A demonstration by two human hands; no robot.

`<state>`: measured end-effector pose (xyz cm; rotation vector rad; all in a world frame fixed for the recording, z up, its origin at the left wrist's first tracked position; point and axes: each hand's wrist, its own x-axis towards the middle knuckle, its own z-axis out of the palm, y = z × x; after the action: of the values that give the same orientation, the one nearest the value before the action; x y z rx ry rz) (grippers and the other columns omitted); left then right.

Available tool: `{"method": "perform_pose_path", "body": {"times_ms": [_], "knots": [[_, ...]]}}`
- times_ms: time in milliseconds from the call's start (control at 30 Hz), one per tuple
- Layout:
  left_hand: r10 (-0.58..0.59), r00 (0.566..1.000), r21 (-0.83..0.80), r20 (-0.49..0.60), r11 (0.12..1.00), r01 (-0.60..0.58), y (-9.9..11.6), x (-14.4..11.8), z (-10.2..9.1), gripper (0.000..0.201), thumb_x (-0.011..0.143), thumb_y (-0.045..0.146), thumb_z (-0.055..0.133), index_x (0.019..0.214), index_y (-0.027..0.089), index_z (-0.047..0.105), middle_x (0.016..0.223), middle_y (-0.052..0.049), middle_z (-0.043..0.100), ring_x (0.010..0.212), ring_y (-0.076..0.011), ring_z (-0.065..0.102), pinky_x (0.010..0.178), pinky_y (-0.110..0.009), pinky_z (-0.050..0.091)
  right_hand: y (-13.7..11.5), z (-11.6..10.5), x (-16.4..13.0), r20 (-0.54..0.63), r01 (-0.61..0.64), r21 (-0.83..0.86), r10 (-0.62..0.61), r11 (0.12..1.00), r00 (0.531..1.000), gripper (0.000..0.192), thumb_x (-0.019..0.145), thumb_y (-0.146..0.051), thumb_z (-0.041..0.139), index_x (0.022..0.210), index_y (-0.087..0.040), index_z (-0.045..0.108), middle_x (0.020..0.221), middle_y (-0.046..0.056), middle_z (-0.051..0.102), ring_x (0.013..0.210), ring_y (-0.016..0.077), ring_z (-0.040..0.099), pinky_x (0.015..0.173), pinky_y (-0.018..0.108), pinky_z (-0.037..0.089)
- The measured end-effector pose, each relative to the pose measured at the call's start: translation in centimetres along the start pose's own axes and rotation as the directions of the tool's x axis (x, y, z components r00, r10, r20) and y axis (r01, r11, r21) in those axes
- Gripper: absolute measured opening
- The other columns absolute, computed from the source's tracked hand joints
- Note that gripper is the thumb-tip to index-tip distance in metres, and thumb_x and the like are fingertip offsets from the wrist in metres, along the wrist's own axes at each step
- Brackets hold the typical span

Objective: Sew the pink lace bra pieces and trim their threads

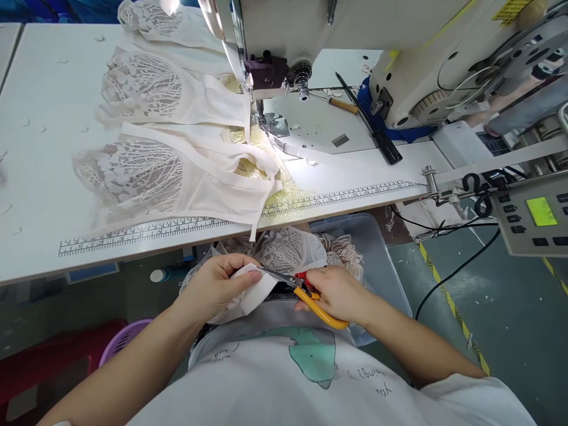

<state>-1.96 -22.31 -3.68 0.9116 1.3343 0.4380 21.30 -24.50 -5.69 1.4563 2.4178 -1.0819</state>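
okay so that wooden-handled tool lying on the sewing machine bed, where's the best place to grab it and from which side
Probably by the brown wooden handle of the wooden-handled tool, coming from above on the right. The thin metal shaft points left toward the needle area, so the thicker handle end lies farther from the white sewing machine head.

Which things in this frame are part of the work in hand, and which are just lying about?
In hand:
left hand holding white fabric piece
right hand holding yellow-handled snips

Lying about:
lace garments on table
sewing machine
screwdriver
plastic bin
control panel
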Motion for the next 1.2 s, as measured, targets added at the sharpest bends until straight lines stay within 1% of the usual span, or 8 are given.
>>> {"method": "perform_pose_path", "body": {"times_ms": [133, 233, 367, 467, 600, 667, 900, 1200], "knots": [[0.118, 0.993, 0.046, 0.008, 0.992, -0.118, 0.1, 0.1, -0.1, 0.024, 0.062, 0.04, 0.074, 0.063, 0.018, 0.066, 0.061, 0.001, 0.056, 0.057, -0.0113, 0.047, 0.051, -0.02, 0.037, 0.8, 0.1, 0.0, -0.027, 0.086, 0.28, -0.081, 0.956, 0.996, 0.053, 0.083, -0.069, 0.048, 0.068, -0.02, 0.035, 0.063, -0.002, 0.046, 0.055, 0.0122, 0.042, 0.051, 0.023, 0.026], [0.175, 0.985, 0.074, -0.013, 0.982, -0.173, 0.1, 0.2, -0.2, 0.019, 0.062, 0.038, 0.073, 0.065, 0.019, 0.069, 0.069, -0.002, 0.062, 0.066, -0.0147, 0.053, 0.057, -0.022, 0.042, 1.0, -0.2, 0.1, -0.081, 0.115, 0.358, -0.092, 0.927, 0.992, 0.056, 0.082, -0.076, 0.038, 0.069, -0.021, 0.033, 0.064, -0.002, 0.044, 0.055, 0.0124, 0.039, 0.052, 0.023, 0.026], [0.113, 0.993, 0.114, -0.044, 0.988, -0.108, 0.1, 0.1, -0.3, 0.024, 0.062, 0.041, 0.073, 0.071, 0.019, 0.07, 0.066, -0.002, 0.062, 0.062, -0.0139, 0.052, 0.056, -0.022, 0.042, 0.7, -0.7, 0.3, -0.053, 0.058, 0.283, -0.045, 0.957, 0.998, 0.058, 0.078, -0.074, 0.048, 0.066, -0.021, 0.029, 0.062, -0.002, 0.042, 0.055, 0.0121, 0.037, 0.051, 0.023, 0.022], [0.083, 0.996, 0.088, -0.043, 0.993, -0.079, 0.2, -0.1, -0.2, 0.029, 0.062, 0.042, 0.074, 0.079, 0.019, 0.068, 0.063, 0.001, 0.058, 0.057, -0.0115, 0.049, 0.051, -0.02, 0.039, 0.5, -0.9, 0.3, -0.035, 0.027, 0.218, -0.019, 0.976, 0.999, 0.058, 0.077, -0.07, 0.057, 0.065, -0.021, 0.029, 0.061, -0.003, 0.042, 0.055, 0.0118, 0.037, 0.051, 0.022, 0.021], [0.121, 0.992, 0.032, -0.03, 0.992, -0.12, 0.5, -0.3, 0.2, 0.031, 0.06, 0.039, 0.076, 0.078, 0.018, 0.06, 0.062, 0.004, 0.053, 0.055, -0.0095, 0.047, 0.048, -0.017, 0.037, 0.6, -0.8, 0.2, -0.019, -0.002, 0.131, 0.004, 0.991, 1.0, 0.059, 0.073, -0.065, 0.068, 0.064, -0.02, 0.031, 0.061, -0.003, 0.043, 0.055, 0.0113, 0.036, 0.051, 0.022, 0.02], [0.161, 0.987, 0.033, -0.027, 0.987, -0.16, 0.7, -0.4, 0.2, 0.032, 0.061, 0.037, 0.076, 0.08, 0.018, 0.059, 0.067, 0.003, 0.055, 0.057, -0.0093, 0.048, 0.049, -0.017, 0.039, 0.7, -0.8, 0.1, -0.016, -0.003, 0.098, 0.004, 0.995, 1.0, 0.059, 0.071, -0.063, 0.071, 0.064, -0.019, 0.033, 0.062, -0.003, 0.046, 0.055, 0.0113, 0.038, 0.052, 0.022, 0.02], [0.228, 0.974, 0.171, 0.011, 0.959, -0.226, 0.5, -0.7, 0.0, 0.036, 0.072, 0.037, 0.068, 0.1, 0.019, 0.055, 0.081, -0.002, 0.065, 0.064, -0.0125, 0.057, 0.053, -0.019, 0.044, 0.7, -0.6, -0.1, -0.027, 0.02, 0.049, -0.019, 0.999, 0.999, 0.053, 0.071, -0.065, 0.07, 0.068, -0.018, 0.045, 0.065, -0.001, 0.055, 0.058, 0.0134, 0.048, 0.052, 0.023, 0.021], [0.269, 0.963, 0.278, -0.012, 0.926, -0.255, 0.4, -0.9, 0.1, 0.037, 0.073, 0.039, 0.064, 0.103, 0.019, 0.057, 0.087, -0.005, 0.07, 0.071, -0.017, 0.063, 0.06, -0.024, 0.048, -0.1, -0.7, -0.4, -0.024, 0.015, 0.022, -0.014, 1.0, 1.0, 0.048, 0.073, -0.061, 0.07, 0.071, -0.018, 0.05, 0.069, 0.002, 0.06, 0.062, 0.0173, 0.055, 0.054, 0.025, 0.023]]}}
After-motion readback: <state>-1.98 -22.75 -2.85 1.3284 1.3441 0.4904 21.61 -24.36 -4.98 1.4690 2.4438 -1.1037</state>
